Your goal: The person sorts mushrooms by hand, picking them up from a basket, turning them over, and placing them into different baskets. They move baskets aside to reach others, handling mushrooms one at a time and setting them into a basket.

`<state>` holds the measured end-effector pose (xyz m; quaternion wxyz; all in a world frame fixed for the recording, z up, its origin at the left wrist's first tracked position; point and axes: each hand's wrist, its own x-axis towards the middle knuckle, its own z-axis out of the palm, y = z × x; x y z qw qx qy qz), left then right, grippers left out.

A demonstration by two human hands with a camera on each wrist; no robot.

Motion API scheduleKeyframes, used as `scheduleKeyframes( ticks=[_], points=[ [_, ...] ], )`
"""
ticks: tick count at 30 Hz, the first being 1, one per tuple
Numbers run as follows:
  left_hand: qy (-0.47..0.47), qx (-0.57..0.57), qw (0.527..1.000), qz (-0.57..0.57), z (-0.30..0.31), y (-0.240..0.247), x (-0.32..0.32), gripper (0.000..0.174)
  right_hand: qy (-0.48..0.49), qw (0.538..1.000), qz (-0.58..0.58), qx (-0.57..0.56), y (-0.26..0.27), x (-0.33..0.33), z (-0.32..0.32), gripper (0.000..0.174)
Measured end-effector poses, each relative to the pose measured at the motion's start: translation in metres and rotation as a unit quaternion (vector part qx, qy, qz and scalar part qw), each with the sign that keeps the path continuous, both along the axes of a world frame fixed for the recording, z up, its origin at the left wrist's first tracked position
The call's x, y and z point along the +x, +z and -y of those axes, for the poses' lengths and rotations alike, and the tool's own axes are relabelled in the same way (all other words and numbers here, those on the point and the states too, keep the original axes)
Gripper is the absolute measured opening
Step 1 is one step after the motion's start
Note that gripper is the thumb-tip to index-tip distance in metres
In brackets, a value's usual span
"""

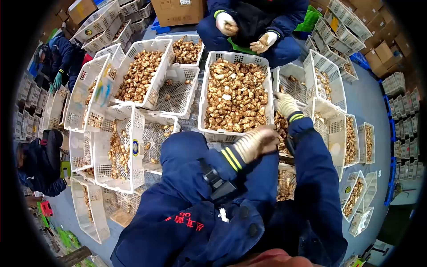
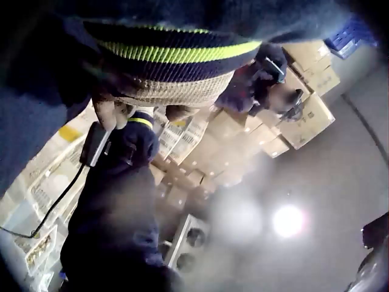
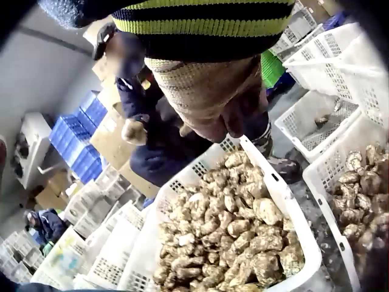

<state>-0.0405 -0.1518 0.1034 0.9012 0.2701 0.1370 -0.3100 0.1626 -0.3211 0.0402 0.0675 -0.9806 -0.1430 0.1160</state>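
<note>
My left hand (image 1: pixel 256 142), in a cream knit glove with bare-looking fingertips, reaches across my lap, near the right sleeve. Its fingers are relaxed. In the left wrist view its fingertips (image 2: pixel 109 115) overlap the top of a small dark device (image 2: pixel 94 145) with a black cable, by my right forearm. My right hand (image 1: pixel 287 105), gloved alike, is over the right edge of a white crate (image 1: pixel 201 107). Its fingers hang loosely, and nothing shows in them. The crate is heaped with knobbly brown-and-cream pieces (image 1: pixel 235 95), tuber-like in shape.
White slatted crates (image 1: pixel 133 151) stand left and right, several holding the same pieces. Opposite me sits a person in dark blue, with gloved hands (image 1: pixel 264 42) over the lap. Two other people work at the left. Cardboard boxes (image 1: pixel 178 12) and stacked crates (image 1: pixel 342 31) stand behind.
</note>
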Motion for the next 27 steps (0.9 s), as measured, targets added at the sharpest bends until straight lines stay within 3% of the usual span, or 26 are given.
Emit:
scheduleKeyframes(
  ticks=[1,2,4,6,8,12,13,15,16,17,18,19,22,24,25,27],
  points=[
    [0.046,-0.036,0.998,0.033,-0.013,-0.032,0.016,0.039,0.051,0.995,0.042,-0.070,-0.011,0.005,-0.014,0.034],
    [0.084,0.017,0.995,0.042,-0.031,-0.022,0.028,0.039,0.054,0.987,0.037,-0.149,-0.027,0.017,-0.031,0.033],
    [0.140,-0.002,0.989,0.043,-0.068,-0.045,0.046,0.036,0.164,0.956,0.145,-0.194,-0.081,0.044,-0.035,0.035],
    [0.223,0.028,0.974,-0.008,-0.086,-0.050,0.052,0.036,0.166,0.949,0.098,-0.250,-0.097,0.056,-0.046,0.040],
    [0.227,0.033,0.973,-0.004,-0.092,-0.071,0.058,0.035,0.163,0.942,0.105,-0.272,-0.125,0.070,-0.036,0.039],
    [0.213,0.054,0.975,-0.028,-0.090,-0.098,0.065,0.029,0.169,0.918,0.020,-0.358,-0.087,0.059,-0.050,0.030],
    [0.209,0.067,0.975,-0.030,-0.089,-0.094,0.066,0.028,0.184,0.906,-0.002,-0.380,-0.055,0.049,-0.055,0.026],
    [0.210,0.075,0.973,-0.053,-0.085,-0.079,0.069,0.022,0.153,0.946,0.030,-0.282,-0.051,0.044,-0.040,0.028],
    [0.211,0.133,0.966,0.061,-0.079,-0.099,0.073,0.021,0.153,0.963,0.056,-0.214,-0.042,0.035,-0.032,0.030],
    [0.211,0.190,0.943,0.175,-0.073,-0.137,0.078,0.021,0.094,0.990,0.032,-0.104,-0.037,0.027,-0.032,0.037],
    [0.177,0.100,0.971,0.123,-0.074,-0.132,0.079,0.019,0.094,0.991,0.092,0.002,-0.021,0.008,-0.031,0.035],
    [0.145,0.016,0.988,0.059,-0.077,-0.124,0.081,0.017,0.089,0.990,0.105,0.027,-0.022,0.003,-0.029,0.037],
    [0.185,0.049,0.980,-0.059,-0.058,-0.106,0.081,0.029,0.065,0.978,0.134,0.147,-0.019,-0.017,-0.033,0.040],
    [0.192,0.058,0.977,-0.074,-0.053,-0.096,0.082,0.041,0.059,0.963,0.122,0.235,-0.015,-0.033,-0.042,0.040],
    [0.200,0.039,0.975,-0.083,-0.055,-0.090,0.082,0.043,0.074,0.954,0.102,0.272,-0.008,-0.043,-0.049,0.042],
    [0.183,-0.023,0.982,-0.051,-0.065,-0.084,0.082,0.046,0.089,0.915,-0.082,0.386,0.006,-0.057,-0.061,0.043]
  ],
)
